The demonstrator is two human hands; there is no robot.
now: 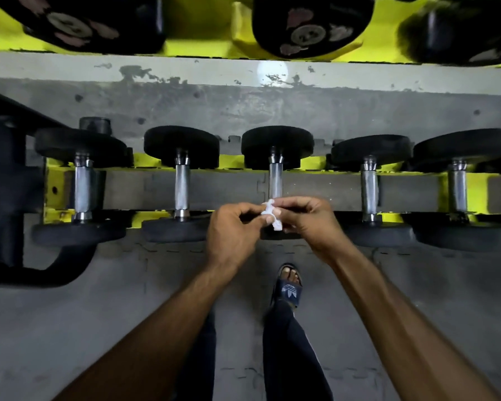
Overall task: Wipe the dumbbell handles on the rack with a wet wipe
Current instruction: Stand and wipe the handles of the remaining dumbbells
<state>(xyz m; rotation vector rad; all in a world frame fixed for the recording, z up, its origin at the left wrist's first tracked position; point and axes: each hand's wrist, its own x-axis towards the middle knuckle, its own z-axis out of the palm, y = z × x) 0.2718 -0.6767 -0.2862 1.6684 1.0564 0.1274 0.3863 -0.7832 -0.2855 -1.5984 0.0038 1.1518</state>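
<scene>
— Nearest the lens: two bare forearms reaching forward, dark trouser legs below, one foot in a dark slide sandal on the grey floor.

— And the hands?

— Left hand and right hand brought close together in front of the rack's lower tier. Between them, a small crumpled white wet wipe.

— Grip on each side?

— Left grip: thumb and fingertips pressed together on the wipe's left edge. Right grip: curled fingers pinching the wipe from the right and above. Pinched from both sides, bunched rather than spread flat.

— Touching any handle?

— Cannot tell. Held right over the near end of the middle dumbbell handle, covering that end from view.

— Layout of the rack?

— Yellow frame, lower tier carrying five dumbbells side by side, handles running front to back, black round heads at the front and back edges. Far-left handle near the rack's left edge, second handle just left of the hands, fourth handle to their right, fifth handle toward the right edge. All bare chrome, well apart from one another.

— Above that?

— Upper tier along the top edge of view, yellow as well, with larger black dumbbell heads showing worn end faces. Blurred, so no markings readable. Bright round patch of light on the grey floor strip between the two tiers.

— Left side?

— Dark curved rack leg resting on the floor, beside the far-left dumbbell.
</scene>
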